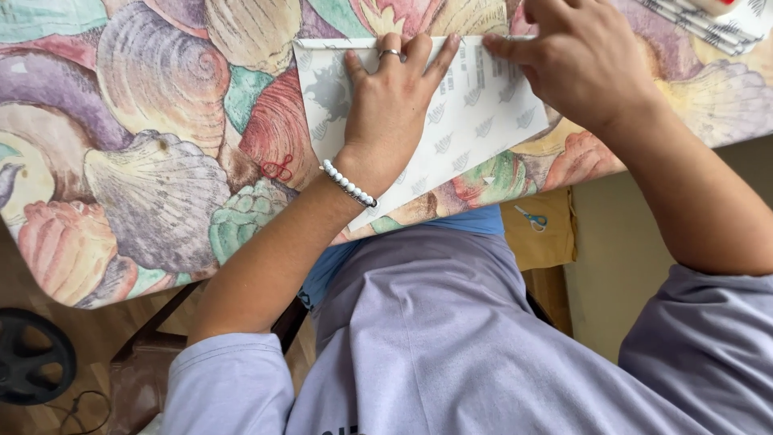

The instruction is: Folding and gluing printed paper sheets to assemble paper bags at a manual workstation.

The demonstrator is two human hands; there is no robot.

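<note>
A sheet of white paper [471,129] with a faint grey leaf pattern lies on a table covered by a seashell-print cloth [161,121]. My left hand [390,105], with a ring and a white bead bracelet, presses flat on the sheet, fingers spread up to its folded far edge. My right hand [580,60] rests on the upper right part of the sheet, fingers curled down onto that same edge. Neither hand grips anything.
Red scissors [278,167] lie on the cloth left of the paper. Rolled patterned paper [708,24] sits at the far right corner. Below the table edge are blue-handled scissors [531,217] on a yellow surface and a black wheel-shaped object [28,366] on the floor.
</note>
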